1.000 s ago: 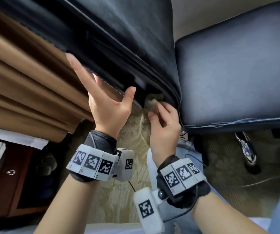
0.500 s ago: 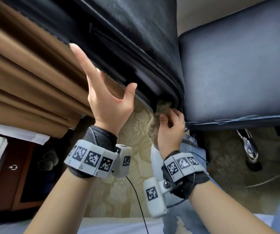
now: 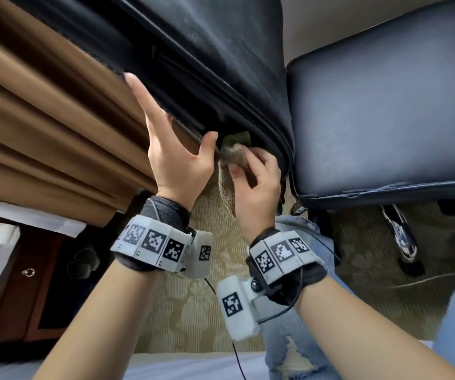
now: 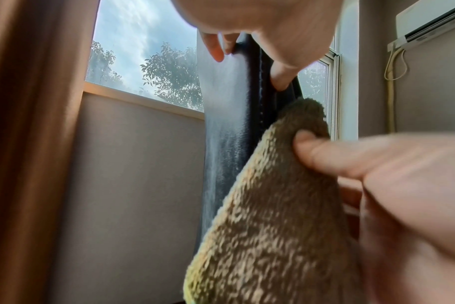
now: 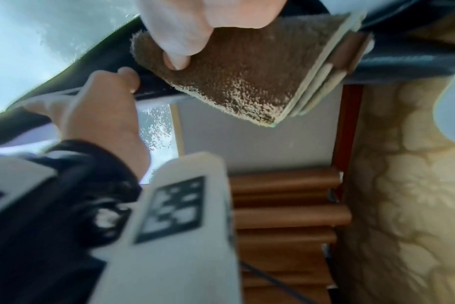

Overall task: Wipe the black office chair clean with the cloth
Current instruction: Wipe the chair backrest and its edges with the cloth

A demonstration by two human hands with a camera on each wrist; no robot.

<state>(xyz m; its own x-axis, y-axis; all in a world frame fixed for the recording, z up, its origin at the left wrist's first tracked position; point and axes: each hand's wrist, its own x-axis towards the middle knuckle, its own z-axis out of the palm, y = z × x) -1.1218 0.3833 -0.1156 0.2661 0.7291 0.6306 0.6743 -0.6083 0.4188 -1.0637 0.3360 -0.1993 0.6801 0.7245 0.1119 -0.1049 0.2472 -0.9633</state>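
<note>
The black office chair's backrest (image 3: 220,64) slants across the top of the head view, and its seat (image 3: 385,119) is at the right. My left hand (image 3: 175,154) holds the backrest's side edge, fingers along the back and thumb on the front; the left wrist view shows the edge (image 4: 226,123) pinched between them. My right hand (image 3: 253,185) pinches a folded brown terry cloth (image 3: 233,156) and presses it against the backrest's lower edge beside my left thumb. The cloth (image 4: 273,205) fills the lower left wrist view and shows as a folded wedge (image 5: 234,67) under my right thumb.
Brown curtain folds (image 3: 42,119) hang close on the left, with a dark wooden cabinet (image 3: 28,283) below them. Patterned carpet (image 3: 187,311) lies under my arms. A chrome chair leg (image 3: 401,234) and a cable (image 3: 412,281) lie under the seat. A window (image 4: 143,61) stands behind the backrest.
My right hand slid the cloth along the backrest's lower edge toward the corner, then back beside my left thumb. My left hand has kept its hold on the edge.
</note>
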